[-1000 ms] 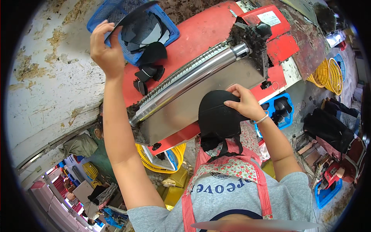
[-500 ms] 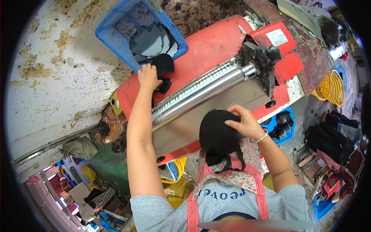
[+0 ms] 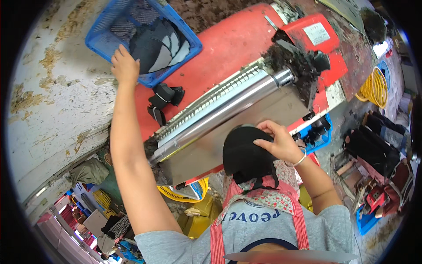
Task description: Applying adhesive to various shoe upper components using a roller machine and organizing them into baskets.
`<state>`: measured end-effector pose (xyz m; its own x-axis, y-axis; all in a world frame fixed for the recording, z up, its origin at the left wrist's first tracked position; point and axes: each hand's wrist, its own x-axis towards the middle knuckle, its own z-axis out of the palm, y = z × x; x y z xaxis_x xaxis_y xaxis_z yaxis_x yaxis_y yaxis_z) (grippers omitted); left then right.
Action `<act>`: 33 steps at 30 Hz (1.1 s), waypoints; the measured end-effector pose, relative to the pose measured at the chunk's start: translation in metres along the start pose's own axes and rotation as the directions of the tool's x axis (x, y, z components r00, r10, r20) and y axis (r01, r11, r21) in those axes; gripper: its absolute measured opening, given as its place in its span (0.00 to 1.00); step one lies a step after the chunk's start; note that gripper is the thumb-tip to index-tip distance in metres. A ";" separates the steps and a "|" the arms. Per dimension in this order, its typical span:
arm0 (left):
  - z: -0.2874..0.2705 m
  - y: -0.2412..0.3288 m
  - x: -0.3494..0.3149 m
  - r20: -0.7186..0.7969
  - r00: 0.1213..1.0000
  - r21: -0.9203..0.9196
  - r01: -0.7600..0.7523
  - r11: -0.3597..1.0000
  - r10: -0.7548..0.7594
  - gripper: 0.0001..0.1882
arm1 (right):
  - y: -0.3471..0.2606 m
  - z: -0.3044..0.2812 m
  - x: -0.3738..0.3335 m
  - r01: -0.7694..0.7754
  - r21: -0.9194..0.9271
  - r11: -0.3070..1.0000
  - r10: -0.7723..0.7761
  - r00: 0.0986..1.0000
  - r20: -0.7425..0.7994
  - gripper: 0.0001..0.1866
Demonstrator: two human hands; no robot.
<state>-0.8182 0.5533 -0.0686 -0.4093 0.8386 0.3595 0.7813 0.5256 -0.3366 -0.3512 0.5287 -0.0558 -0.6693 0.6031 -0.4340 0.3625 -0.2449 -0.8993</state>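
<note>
Black curved piece (image 3: 247, 154) in front of the red machine (image 3: 233, 33), pinched between thumb and fingers of the right hand (image 3: 283, 144), with the left hand (image 3: 126, 68) half-curled at the blue basket (image 3: 105, 35), any hold impossible to tell, dark flat pieces (image 3: 151, 46) already inside, small black parts (image 3: 163, 95) left outside.

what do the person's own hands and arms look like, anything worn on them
The left hand and right hand are ungloved. A thin, pale bangle circles the right wrist; none shows on the left. Short grey sleeves leave both forearms uncovered.
</note>
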 end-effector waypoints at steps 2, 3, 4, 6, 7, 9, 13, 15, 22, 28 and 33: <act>-0.015 0.016 -0.007 0.065 0.990 -0.173 -0.113 0.978 0.126 0.27 | -0.004 0.001 -0.001 -0.006 -0.020 1.000 0.006 1.000 -0.022 0.15; -0.024 0.031 -0.010 0.094 0.966 -0.331 -0.199 0.922 0.242 0.26 | -0.004 0.000 0.003 0.013 -0.043 0.999 -0.014 0.999 -0.033 0.15; -0.034 0.051 -0.024 0.214 0.932 -0.490 -0.157 0.857 0.293 0.20 | -0.005 -0.001 0.005 -0.003 -0.039 0.999 0.002 0.999 -0.037 0.16; -0.071 0.096 -0.045 0.436 0.768 -0.724 -0.010 0.690 0.469 0.18 | -0.001 -0.006 0.017 0.027 -0.115 0.993 -0.037 0.995 -0.089 0.17; -0.079 0.115 -0.056 0.430 0.718 -0.791 0.008 0.611 0.547 0.20 | 0.004 -0.010 0.028 0.051 -0.181 0.982 -0.075 0.989 -0.128 0.18; -0.093 0.131 -0.087 0.306 0.740 -0.855 -0.064 0.515 0.599 0.21 | -0.022 -0.009 0.036 0.042 -0.282 0.958 -0.138 0.934 -0.330 0.19; -0.113 0.122 -0.101 0.393 0.731 -0.881 0.126 0.455 0.558 0.16 | -0.009 0.015 -0.020 0.360 -0.699 0.618 -0.742 0.561 -0.366 0.12; -0.122 0.121 -0.095 0.423 0.814 -0.884 0.274 0.379 0.398 0.11 | 0.031 0.028 -0.056 0.227 -0.447 0.866 -0.354 0.908 -0.224 0.08; -0.169 0.087 -0.045 0.079 0.978 -0.953 0.016 0.304 0.195 0.06 | 0.169 0.045 0.010 0.111 -0.769 0.629 -0.438 0.868 -0.234 0.29; -0.152 0.040 0.001 -0.459 0.887 -0.649 -0.295 0.701 -0.052 0.06 | 0.175 0.067 0.013 -0.071 -0.802 0.594 -0.248 0.932 -0.266 0.42; -0.092 0.016 0.007 -0.501 0.835 -0.252 -0.392 0.885 0.227 0.15 | 0.178 0.065 0.014 0.029 -0.856 0.517 -0.397 0.894 -0.209 0.43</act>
<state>-0.7648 0.5544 0.0089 0.0717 0.7483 0.6595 0.9706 0.1000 -0.2190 -0.3379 0.4441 -0.2250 -0.6062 0.7951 -0.0191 0.7228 0.5407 -0.4304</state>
